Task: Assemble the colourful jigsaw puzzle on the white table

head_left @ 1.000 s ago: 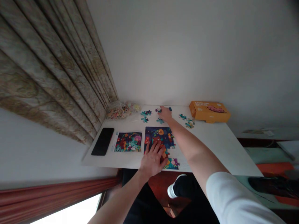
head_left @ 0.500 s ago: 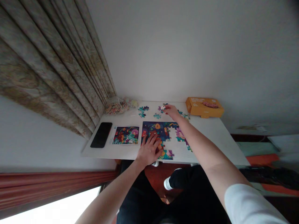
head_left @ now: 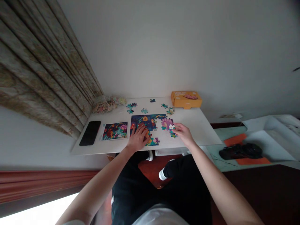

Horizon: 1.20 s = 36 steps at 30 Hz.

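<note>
**Right hand is coming back to the jigsaw puzzle**

The right hand (head_left: 184, 133) is moving away from the far side of the table and is now arriving at the right edge of the jigsaw puzzle (head_left: 142, 122). So the action is happening at the puzzle, not among the loose pieces. Its fingers (head_left: 178, 126) are closing together and seem to be pinching a small pale piece (head_left: 172, 127) beside the purple section (head_left: 167, 123), but I cannot be fully sure. The left hand (head_left: 138, 139) is lying open on the near edge of the puzzle, and it is holding nothing that I can see. Beyond the puzzle, loose teal pieces (head_left: 144, 111) are lying on the white table (head_left: 197, 125), and an orange cardboard box (head_left: 186, 99) is sitting to the far right. To the left of the puzzle, a printed picture card (head_left: 114, 131) and a black phone (head_left: 90, 133) are lying.
</note>
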Tool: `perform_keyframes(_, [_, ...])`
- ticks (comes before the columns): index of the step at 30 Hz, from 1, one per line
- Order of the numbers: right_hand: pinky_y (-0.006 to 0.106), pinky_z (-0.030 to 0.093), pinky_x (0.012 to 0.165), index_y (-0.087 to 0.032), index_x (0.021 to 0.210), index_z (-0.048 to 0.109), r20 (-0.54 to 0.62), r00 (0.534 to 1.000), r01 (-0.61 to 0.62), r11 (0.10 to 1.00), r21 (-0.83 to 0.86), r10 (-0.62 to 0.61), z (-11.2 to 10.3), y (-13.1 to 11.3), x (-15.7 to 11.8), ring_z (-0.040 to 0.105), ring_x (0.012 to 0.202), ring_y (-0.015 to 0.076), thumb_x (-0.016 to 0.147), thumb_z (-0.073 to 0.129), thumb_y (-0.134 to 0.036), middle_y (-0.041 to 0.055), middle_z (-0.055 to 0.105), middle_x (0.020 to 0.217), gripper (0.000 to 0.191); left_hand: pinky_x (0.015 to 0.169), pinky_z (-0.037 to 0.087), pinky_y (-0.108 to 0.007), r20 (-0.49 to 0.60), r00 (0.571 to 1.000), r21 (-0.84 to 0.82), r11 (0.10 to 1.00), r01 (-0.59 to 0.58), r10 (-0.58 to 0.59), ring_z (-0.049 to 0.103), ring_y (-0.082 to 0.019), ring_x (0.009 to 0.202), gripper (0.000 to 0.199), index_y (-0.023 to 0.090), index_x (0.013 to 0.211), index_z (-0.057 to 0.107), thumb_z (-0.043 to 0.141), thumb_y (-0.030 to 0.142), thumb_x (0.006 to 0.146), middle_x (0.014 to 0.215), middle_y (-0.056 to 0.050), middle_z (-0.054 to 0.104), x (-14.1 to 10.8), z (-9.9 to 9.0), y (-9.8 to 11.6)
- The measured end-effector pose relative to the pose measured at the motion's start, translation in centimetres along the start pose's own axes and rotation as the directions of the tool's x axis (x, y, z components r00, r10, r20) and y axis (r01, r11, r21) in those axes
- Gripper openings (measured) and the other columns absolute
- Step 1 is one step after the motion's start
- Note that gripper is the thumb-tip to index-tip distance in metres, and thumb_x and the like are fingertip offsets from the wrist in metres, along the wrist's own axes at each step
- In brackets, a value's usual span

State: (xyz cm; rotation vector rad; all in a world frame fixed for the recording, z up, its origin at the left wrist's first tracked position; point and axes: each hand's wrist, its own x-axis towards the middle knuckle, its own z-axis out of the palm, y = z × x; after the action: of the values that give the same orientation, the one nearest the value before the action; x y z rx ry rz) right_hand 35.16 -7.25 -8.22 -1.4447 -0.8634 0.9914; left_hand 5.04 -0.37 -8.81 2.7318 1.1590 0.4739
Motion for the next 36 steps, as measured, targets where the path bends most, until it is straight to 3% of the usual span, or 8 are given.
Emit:
perform_keyframes(5, [0.035,0.055,0.073,-0.02,0.102,0.074,0.053,0.998,0.024,1.0,0.007,-0.025,0.7,1.0,-2.0,0.071,0.08,0.0232,0.062,0.09,-0.048,0.0061,0.078,0.087,0.051,0.125,0.038,-0.052,-0.041,0.997,-0.185,0.98,-0.076,0.069,0.057,-0.029,0.139,0.05,0.023,0.145,0.055,0.068,0.032,0.097,0.147,-0.013,0.062,0.9,0.0,3.0])
perform_keyframes(9, [0.038,0.057,0.082,-0.021,0.102,0.075,0.099,0.994,0.048,0.999,0.014,-0.049,1.1,0.7,-2.8,0.073,0.085,0.0241,0.065,0.09,-0.047,0.0064,0.078,0.09,0.048,0.121,0.043,-0.05,-0.06,0.992,-0.33,0.935,-0.129,0.116,0.053,-0.029,0.143,0.065,0.025,0.152,0.044,0.072,0.027,0.094,0.152,-0.013,0.057,1.8,0.7,5.8])
perform_keyframes(13, [0.039,0.057,0.087,-0.021,0.103,0.077,0.14,0.989,0.041,0.999,0.019,-0.044,1.4,0.4,-3.4,0.073,0.091,0.0247,0.067,0.088,-0.045,0.0069,0.079,0.094,0.045,0.12,0.045,-0.05,-0.07,0.989,-0.44,0.886,-0.146,0.129,0.051,-0.029,0.145,0.072,0.026,0.156,0.038,0.073,0.025,0.093,0.154,-0.014,0.055,2.4,1.2,7.2])
perform_keyframes(19, [0.039,0.058,0.09,-0.023,0.107,0.079,0.188,0.981,0.04,0.999,0.008,-0.041,1.5,1.0,-3.8,0.073,0.099,0.0261,0.071,0.086,-0.045,0.0081,0.08,0.105,0.043,0.119,0.046,-0.046,-0.039,0.988,-0.44,0.885,-0.154,0.153,0.055,-0.027,0.142,0.066,0.025,0.155,0.041,0.07,0.026,0.096,0.15,-0.013,0.059,2.0,1.2,6.9])
perform_keyframes(23, [0.04,0.059,0.086,-0.022,0.107,0.079,0.168,0.984,0.058,0.998,-0.022,-0.054,1.4,2.0,-3.1,0.074,0.096,0.0273,0.073,0.084,-0.053,0.0098,0.08,0.104,0.046,0.122,0.041,-0.053,0.026,0.996,-0.263,0.962,-0.079,0.088,0.052,-0.031,0.144,0.067,0.024,0.155,0.043,0.07,0.035,0.095,0.153,-0.015,0.056,1.2,0.9,5.7])
perform_keyframes(28, [0.043,0.057,0.093,-0.022,0.097,0.079,0.12,0.983,0.145,0.987,-0.071,-0.136,1.9,2.7,-1.2,0.074,0.097,0.029,0.07,0.084,-0.06,0.0108,0.081,0.101,0.047,0.129,0.027,-0.059,0.07,0.997,-0.093,0.995,-0.03,0.037,0.046,-0.032,0.15,0.067,0.024,0.158,0.042,0.064,0.048,0.099,0.16,-0.015,0.05,0.1,1.2,4.3])
perform_keyframes(36, [0.039,0.057,0.082,-0.023,0.092,0.077,0.101,0.981,0.18,0.974,-0.14,-0.167,2.9,1.8,-0.4,0.072,0.086,0.0254,0.068,0.084,-0.06,0.01,0.08,0.098,0.045,0.124,0.038,-0.054,-0.002,1.0,-0.258,0.966,-0.021,0.021,0.054,-0.03,0.143,0.061,0.026,0.151,0.049,0.071,0.03,0.094,0.152,-0.012,0.058,0.4,1.3,4.4])
